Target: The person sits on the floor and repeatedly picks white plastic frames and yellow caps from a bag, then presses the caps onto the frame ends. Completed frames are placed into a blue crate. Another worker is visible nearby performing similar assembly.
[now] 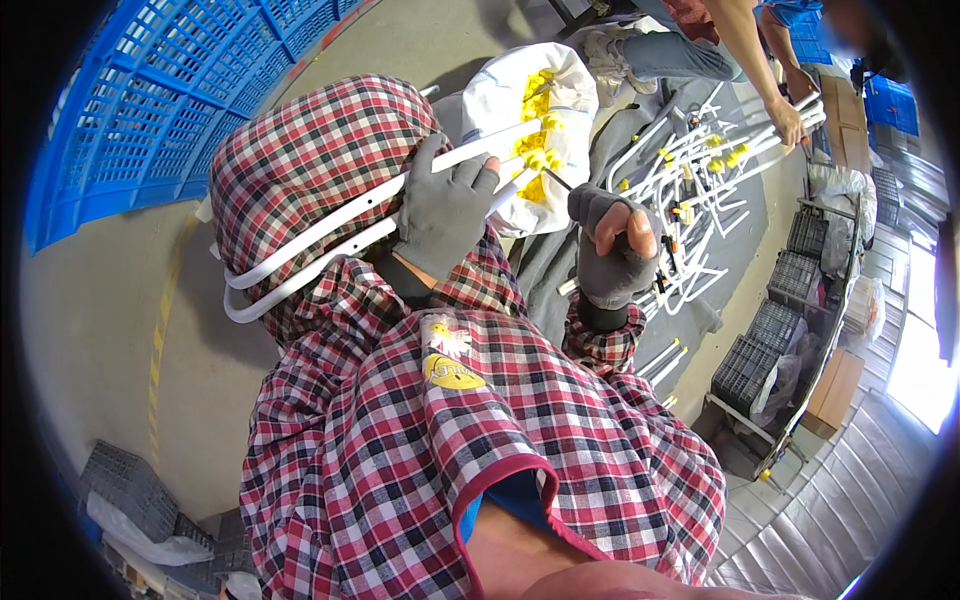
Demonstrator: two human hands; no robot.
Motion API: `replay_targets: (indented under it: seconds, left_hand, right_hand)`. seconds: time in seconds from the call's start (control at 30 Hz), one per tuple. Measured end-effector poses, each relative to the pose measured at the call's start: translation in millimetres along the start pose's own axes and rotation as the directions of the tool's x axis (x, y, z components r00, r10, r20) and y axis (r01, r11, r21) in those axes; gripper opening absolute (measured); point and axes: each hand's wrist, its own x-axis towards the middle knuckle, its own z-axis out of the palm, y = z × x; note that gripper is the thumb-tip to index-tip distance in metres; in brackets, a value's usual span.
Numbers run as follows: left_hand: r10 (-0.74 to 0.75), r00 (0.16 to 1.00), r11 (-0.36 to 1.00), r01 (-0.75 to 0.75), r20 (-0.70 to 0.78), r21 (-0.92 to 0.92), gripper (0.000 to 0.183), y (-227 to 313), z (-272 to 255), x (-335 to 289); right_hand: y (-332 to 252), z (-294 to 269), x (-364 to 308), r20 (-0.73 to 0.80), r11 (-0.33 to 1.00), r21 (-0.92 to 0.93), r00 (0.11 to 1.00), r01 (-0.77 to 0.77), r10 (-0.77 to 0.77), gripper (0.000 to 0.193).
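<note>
Across my lap lies a white bent-tube frame (370, 203), its curved end at the left and its straight ends pointing up to the right. My left hand (440, 210), in a grey glove with bare fingertips, is closed around the tubes. Yellow fittings (543, 160) show by the tube ends, in front of an open white sack (490, 90) of yellow pieces. My right hand (615, 250), gloved alike, is curled in a fist around a tool with a thin dark shaft (556, 179). The shaft points at the yellow fittings; its handle is hidden in my fist.
Many white tubes (690, 180) with yellow ends lie on a dark sheet to the right. Another person's hand (787, 122) grips tubes beyond them. A blue crate (150, 130) stands at the far left. Grey crates (750, 370) on a cart and a cardboard box (835, 390) are at the right.
</note>
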Motion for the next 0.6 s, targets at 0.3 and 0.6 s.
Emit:
replay_targets:
  seconds: [0.3, 0.6]
  left_hand:
    - [-0.064, 0.997, 0.993, 0.059, 0.048, 0.102, 0.026, -3, 7, 5]
    - [-0.272, 0.932, 0.95, 0.3, 0.238, -0.088, 0.04, -23, -6, 38]
  right_hand:
    - [-97, -13, -2, 0.146, 0.885, 0.115, 0.874, 0.45, -0.464, 0.047]
    - [-5, -31, 62, -0.073, 0.854, 0.478, 0.978, 0.207, -0.196, 0.047]
